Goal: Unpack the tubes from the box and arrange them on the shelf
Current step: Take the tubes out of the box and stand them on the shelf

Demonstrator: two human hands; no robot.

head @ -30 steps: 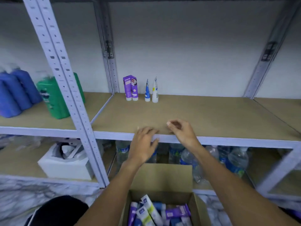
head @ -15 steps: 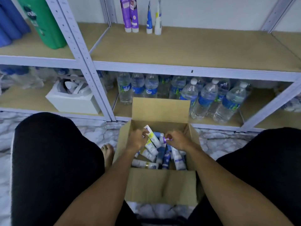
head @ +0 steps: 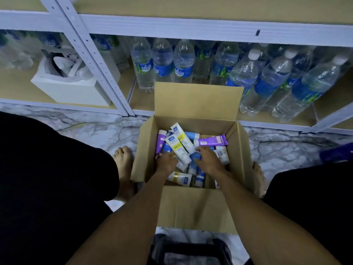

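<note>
Centrally, entry one: cardboard box (head: 198,100), flaps open, far flap upright, near flap folded out toward the bottom of the frame. Stands on marble-patterned floor (head: 91,129), just in front of the lowest shelf level.

Contents: tubes (head: 199,176), a loose heap lying crosswise inside the box, none upright. Includes white-and-yellow tube (head: 179,148), slanted at the upper left of the heap, and purple tube (head: 212,140), lying level along the far side with its cap toward frame left. Further blue, white and purple ones beneath, partly hidden.

Left hand (head: 167,161): inside the box, left of centre, knuckles up, fingers curled down into the heap against the lower end of the white-and-yellow tube. Cannot tell whether anything is gripped.

Right hand (head: 209,160): inside the box, just beside the left, palm down, fingers loosely spread and resting on the heap, fingertips near the purple tube's cap. Pinches nothing visible.

Shelf (head: 191,29): pale metal rail across the top of the frame, brown board above it, perforated upright at upper left.

Water bottles (head: 183,62): clear, blue-labelled, crowded on the lowest level behind the box, those at right leaning.

White box (head: 70,88): left of the upright, open-topped, white packing inside.

Bare feet (head: 124,159): one either side of the box, dark-clothed knees at both frame edges.
</note>
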